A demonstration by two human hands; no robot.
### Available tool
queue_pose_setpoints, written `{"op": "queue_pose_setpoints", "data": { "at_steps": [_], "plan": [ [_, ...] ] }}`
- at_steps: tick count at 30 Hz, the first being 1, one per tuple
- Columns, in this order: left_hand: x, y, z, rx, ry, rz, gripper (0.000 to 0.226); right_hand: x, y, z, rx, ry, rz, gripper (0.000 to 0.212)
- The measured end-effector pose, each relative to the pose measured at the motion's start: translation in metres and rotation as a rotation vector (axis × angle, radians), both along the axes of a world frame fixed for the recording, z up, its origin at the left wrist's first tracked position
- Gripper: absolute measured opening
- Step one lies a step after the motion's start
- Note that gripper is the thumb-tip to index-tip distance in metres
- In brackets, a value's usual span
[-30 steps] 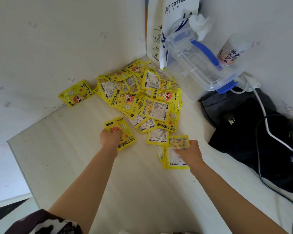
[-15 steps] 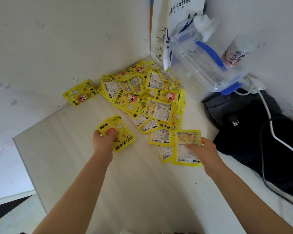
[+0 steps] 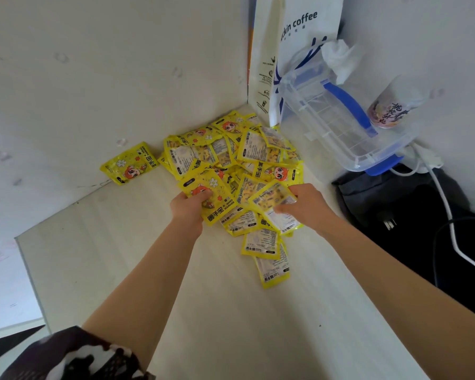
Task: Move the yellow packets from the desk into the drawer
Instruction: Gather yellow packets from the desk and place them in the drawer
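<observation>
Most of the yellow hand-warmer packets (image 3: 231, 171) are on the desk (image 3: 209, 311), heaped in the corner just left of the clear storage box (image 3: 348, 127). 1 stray packet (image 3: 128, 167) lies apart from the heap, on its far side from the box, against the wall. 2 more trail off the heap's near edge toward the person.

Left hand (image 3: 189, 207) has its fingers curled round a cartoon-face packet (image 3: 211, 200) at the heap's near edge. Right hand (image 3: 302, 201) pinches a back-side-up packet (image 3: 274, 200) on the heap's box side, thumb on top. Both held packets overlap the pile; can't tell if they're lifted clear of it.

Drawer not in view, so can't confirm any packets inside. Judging by the heap, task is at an early stage: 2 packets in hand, dozens left, plus the stray and the 2 trailing ones. Expect many trips unless grabs get bigger
</observation>
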State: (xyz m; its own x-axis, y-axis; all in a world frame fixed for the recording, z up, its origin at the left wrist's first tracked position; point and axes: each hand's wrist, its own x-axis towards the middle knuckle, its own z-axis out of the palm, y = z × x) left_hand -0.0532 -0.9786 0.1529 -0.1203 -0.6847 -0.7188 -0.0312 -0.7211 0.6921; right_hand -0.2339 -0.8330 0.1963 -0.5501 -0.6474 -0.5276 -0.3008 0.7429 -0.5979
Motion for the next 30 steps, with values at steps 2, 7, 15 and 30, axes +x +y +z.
{"op": "queue_pose_setpoints", "data": {
  "at_steps": [2, 7, 15, 30],
  "plan": [
    [-0.005, -0.003, -0.004, -0.007, -0.06, 0.01, 0.022, -0.005, -0.013, -0.005, 0.051, 0.048, 0.127, 0.02],
    [-0.01, -0.006, -0.014, 0.036, -0.055, 0.06, 0.02, -0.013, -0.033, -0.019, 0.106, 0.232, 0.318, 0.041],
    [-0.011, -0.005, -0.016, 0.023, -0.073, 0.066, 0.017, -0.016, -0.037, -0.034, 0.188, 0.294, 0.316, 0.031],
    [0.023, 0.012, -0.008, -0.024, 0.083, 0.199, 0.016, -0.009, -0.009, -0.022, 0.024, 0.083, 0.108, 0.041]
  ]
}}
